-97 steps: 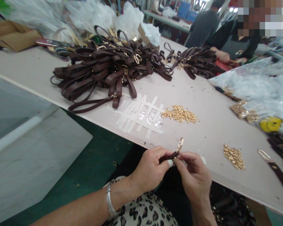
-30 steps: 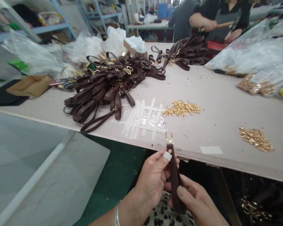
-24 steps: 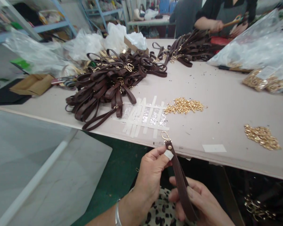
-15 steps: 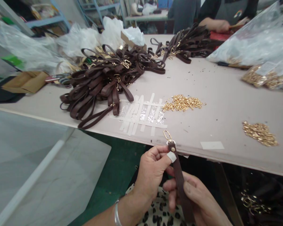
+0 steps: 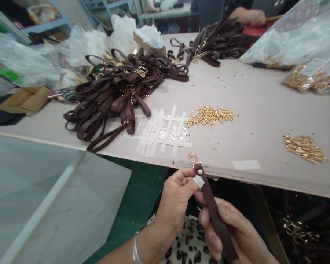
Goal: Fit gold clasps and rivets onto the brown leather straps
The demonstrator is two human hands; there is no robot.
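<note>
**Two Hands, One Strap at the Worktop's Front Edge**

One dark brown strap (image 5: 216, 212) slanted between two hands, before the front edge of the worktop (image 5: 258, 110). The left hand (image 5: 176, 198), its thumb wrapped in one white band, had its grip pinched on the upper end beside one gold rivet (image 5: 200, 172). The right hand (image 5: 239, 223) had its grip closed around the lower length. One gold clasp (image 5: 193, 157) topped the strap, overlapping the edge in view; contact could not be told.

Two strap heaps lay beyond, one large (image 5: 112, 91), one smaller (image 5: 220, 42), too tangled to count. Two piles of gold pieces lay well apart, one central (image 5: 211, 115), one right (image 5: 305, 147), with open surface between them. One white slip (image 5: 246, 165) lay near the front edge; one taped patch (image 5: 165, 132) reached towards it, between the large heap and central pile.
</note>
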